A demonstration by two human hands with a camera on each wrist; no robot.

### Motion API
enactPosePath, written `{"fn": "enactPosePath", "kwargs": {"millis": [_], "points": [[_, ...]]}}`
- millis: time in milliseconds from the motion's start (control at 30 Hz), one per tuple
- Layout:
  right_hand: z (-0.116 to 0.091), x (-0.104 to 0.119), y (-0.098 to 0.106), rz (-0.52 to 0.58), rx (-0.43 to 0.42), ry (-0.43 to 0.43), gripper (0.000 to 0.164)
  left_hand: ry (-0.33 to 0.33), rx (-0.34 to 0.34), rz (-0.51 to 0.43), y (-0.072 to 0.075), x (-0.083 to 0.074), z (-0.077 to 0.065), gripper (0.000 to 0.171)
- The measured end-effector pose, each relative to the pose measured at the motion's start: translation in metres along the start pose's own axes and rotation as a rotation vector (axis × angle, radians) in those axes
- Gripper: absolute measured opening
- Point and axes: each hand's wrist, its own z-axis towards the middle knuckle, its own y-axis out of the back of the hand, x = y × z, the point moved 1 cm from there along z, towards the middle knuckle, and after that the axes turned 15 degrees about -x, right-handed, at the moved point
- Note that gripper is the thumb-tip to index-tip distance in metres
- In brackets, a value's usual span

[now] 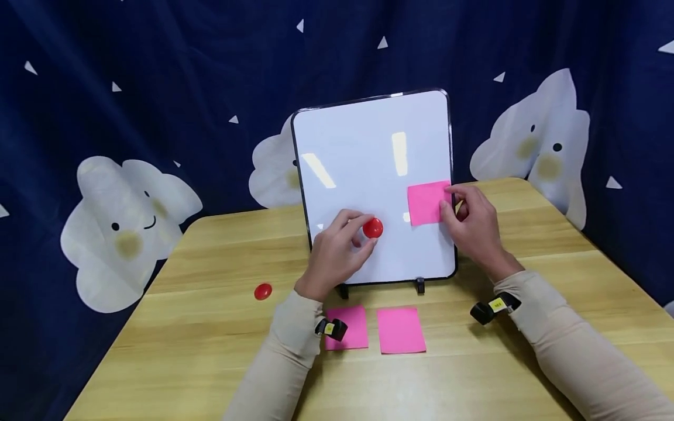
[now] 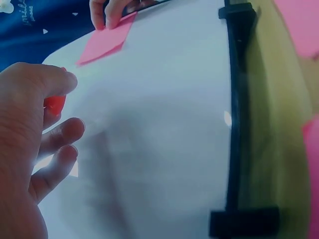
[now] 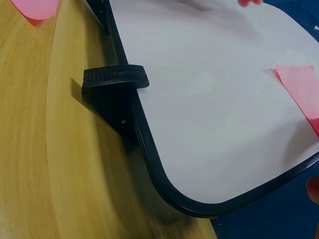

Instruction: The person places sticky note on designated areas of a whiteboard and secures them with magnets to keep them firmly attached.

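A whiteboard point(image 1: 358, 158) with a black frame stands tilted on the table. My left hand point(image 1: 337, 251) pinches a round red magnet point(image 1: 373, 228) between thumb and fingers, close in front of the board's lower middle. Near the board's right edge, my right hand point(image 1: 474, 222) pinches the right side of a pink sticky note point(image 1: 426, 203) lying against the white surface. The left wrist view shows the same note point(image 2: 107, 42) with its lower edge lifting a little, and the magnet point(image 2: 56, 104) partly hidden by fingers. Only a bit of the right hand point(image 3: 313, 190) enters the right wrist view.
Two more pink notes point(image 1: 401, 331) lie on the wooden table point(image 1: 210, 362) before the board, one partly behind the left wrist camera. Another red magnet point(image 1: 263, 291) lies to the left. Black feet point(image 1: 419, 285) hold the board's bottom edge. A dark blue curtain point(image 1: 174, 47) hangs behind.
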Motion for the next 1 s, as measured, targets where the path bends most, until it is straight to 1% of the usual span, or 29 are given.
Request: {"fn": "enactPosePath", "kwargs": {"millis": [100,233,333,433,500,600,667,767,833,1000], "points": [[0.0,-0.001,0.001,-0.002,-0.007,0.004,0.03,-0.013,-0.009,-0.003,-0.004,-0.003,0.007,0.037],[-0.003,-0.002,0.002,0.008,-0.021,0.009,0.029,-0.032,-0.023,-0.005,-0.009,-0.008,0.012,0.037],[-0.005,-0.001,0.002,0.02,-0.023,0.017,0.028,-0.035,-0.034,0.009,-0.012,-0.011,0.016,0.038],[-0.003,0.001,0.002,0.032,-0.023,0.03,0.027,-0.045,-0.049,0.031,-0.016,-0.014,0.025,0.037],[0.0,0.003,0.003,0.035,-0.029,0.038,0.027,-0.062,-0.054,0.042,-0.019,-0.018,0.032,0.035],[0.001,0.003,0.003,0.029,-0.03,0.035,0.028,-0.085,-0.058,0.055,-0.024,-0.022,0.041,0.029],[0.002,0.002,0.002,0.025,-0.028,0.031,0.028,-0.095,-0.061,0.061,-0.028,-0.025,0.044,0.023],[0.002,0.002,0.002,0.025,-0.021,0.028,0.028,-0.102,-0.069,0.066,-0.031,-0.028,0.048,0.021],[0.003,0.002,0.002,0.027,-0.019,0.026,0.028,-0.105,-0.076,0.066,-0.033,-0.029,0.05,0.023],[0.0,0.001,0.002,0.013,-0.014,0.02,0.028,-0.103,-0.08,0.079,-0.038,-0.033,0.054,0.035]]}}
